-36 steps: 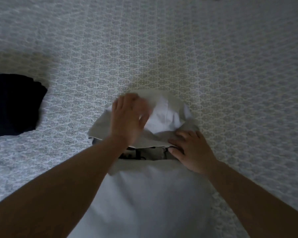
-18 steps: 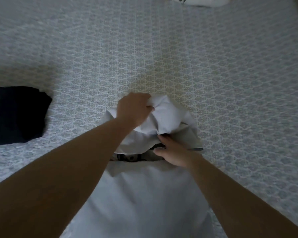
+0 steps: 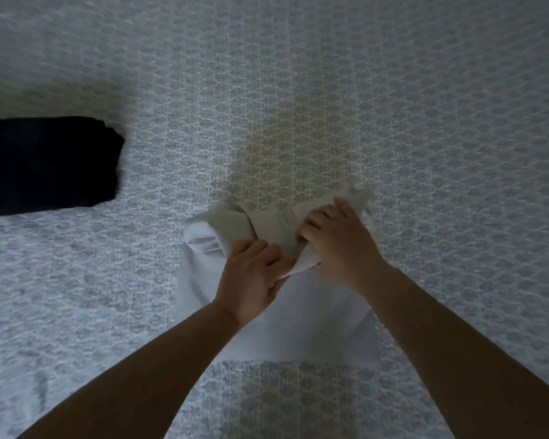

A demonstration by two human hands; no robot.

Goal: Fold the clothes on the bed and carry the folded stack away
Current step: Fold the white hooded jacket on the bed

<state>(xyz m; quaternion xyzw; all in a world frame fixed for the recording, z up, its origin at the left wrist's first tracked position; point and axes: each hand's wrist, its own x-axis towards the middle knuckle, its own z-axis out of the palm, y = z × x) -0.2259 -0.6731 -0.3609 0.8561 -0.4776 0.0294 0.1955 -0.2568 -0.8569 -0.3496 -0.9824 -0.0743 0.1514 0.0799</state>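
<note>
Patterned bedspread carries a dark folded garment far left; both hands' fingers clutch the white garment.

The left hand, which a second before lay flat on the bunched top of the white garment at frame centre, dropped lower and curled round a fold of it. The right hand moved up from the garment's right edge and closed on the bunched cloth at the upper right. The garment's lower hem came into view, and the dark print between the hands was covered.
</note>
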